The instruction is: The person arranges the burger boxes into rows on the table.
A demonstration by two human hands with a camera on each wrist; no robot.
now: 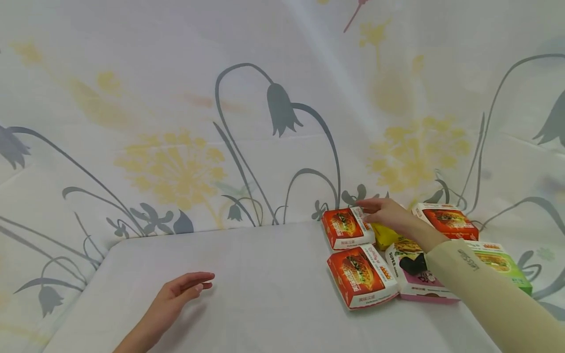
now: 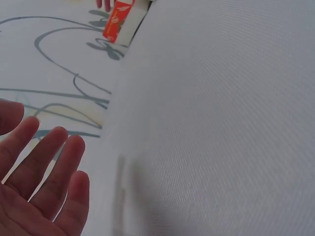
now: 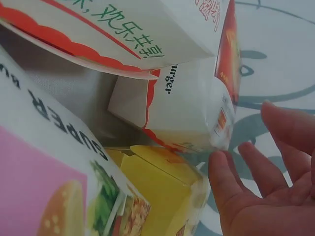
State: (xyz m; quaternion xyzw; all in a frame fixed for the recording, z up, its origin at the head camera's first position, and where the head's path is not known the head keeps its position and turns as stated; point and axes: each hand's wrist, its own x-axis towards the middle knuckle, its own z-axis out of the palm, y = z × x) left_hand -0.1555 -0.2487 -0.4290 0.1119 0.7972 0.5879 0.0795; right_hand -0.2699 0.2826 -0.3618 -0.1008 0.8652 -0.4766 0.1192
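My right hand (image 1: 390, 215) is over the back row of burger boxes, its fingers extended beside the right side of a red and white burger box (image 1: 344, 225). In the right wrist view, the fingertips are right at that box's corner, and no object is in the palm. A yellow box (image 1: 385, 236) sits under this hand, partly hidden by it. A second red and white burger box (image 1: 359, 274) lies just in front of the first. My left hand (image 1: 176, 291) hovers over the left part of the white table with fingers loosely extended, holding nothing.
A pink and white burger box (image 1: 428, 296) lies right of the front red one, partly behind a black object on the right wrist. Farther right are another red box (image 1: 448, 220) and a green box (image 1: 499, 260). A flower-patterned cloth (image 1: 185, 98) hangs behind the table (image 1: 265, 294).
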